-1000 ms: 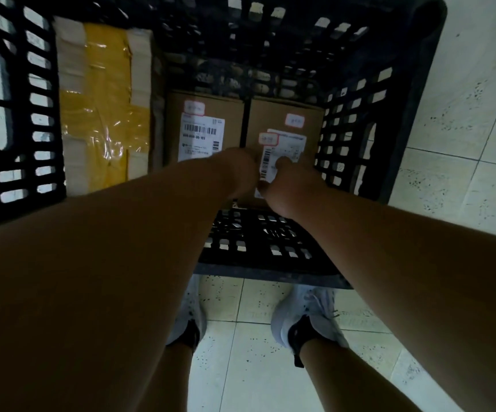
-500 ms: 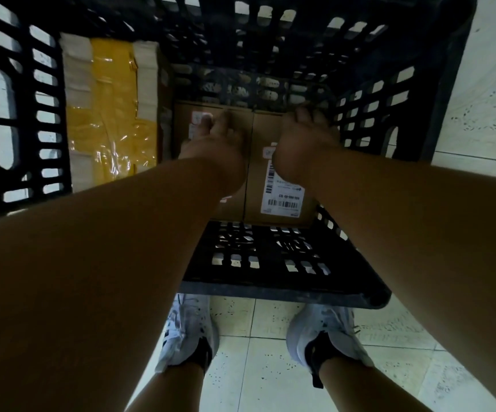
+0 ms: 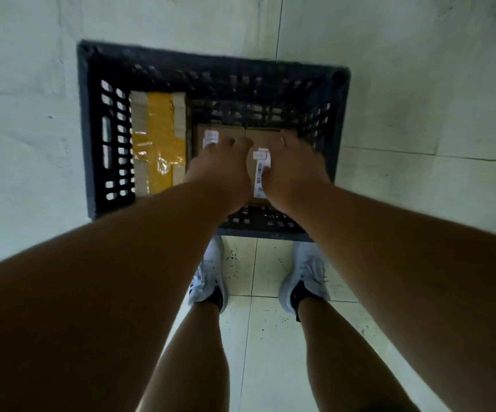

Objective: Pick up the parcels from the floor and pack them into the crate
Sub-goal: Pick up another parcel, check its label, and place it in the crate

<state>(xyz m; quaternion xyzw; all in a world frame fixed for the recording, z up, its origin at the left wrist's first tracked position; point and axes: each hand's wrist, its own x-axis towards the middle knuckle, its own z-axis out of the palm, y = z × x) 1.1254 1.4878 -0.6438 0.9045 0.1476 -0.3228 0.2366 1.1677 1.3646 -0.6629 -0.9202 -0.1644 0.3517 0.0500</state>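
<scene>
Now both hands [image 3: 258,171] hover higher above the crate's [image 3: 92,138] boxes [image 3: 235,135].

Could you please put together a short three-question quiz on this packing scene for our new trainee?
1. True or false: the yellow-taped parcel lies inside the black crate, along its left wall.
2. What are the left hand and the right hand over? A) the brown cardboard boxes in the crate B) the floor tiles C) the white shoes
3. Fill in: each brown box carries a white ______ with a barcode.

Key:
1. True.
2. A; whether the hands touch the boxes or hover just above them cannot be told.
3. Label.
</scene>
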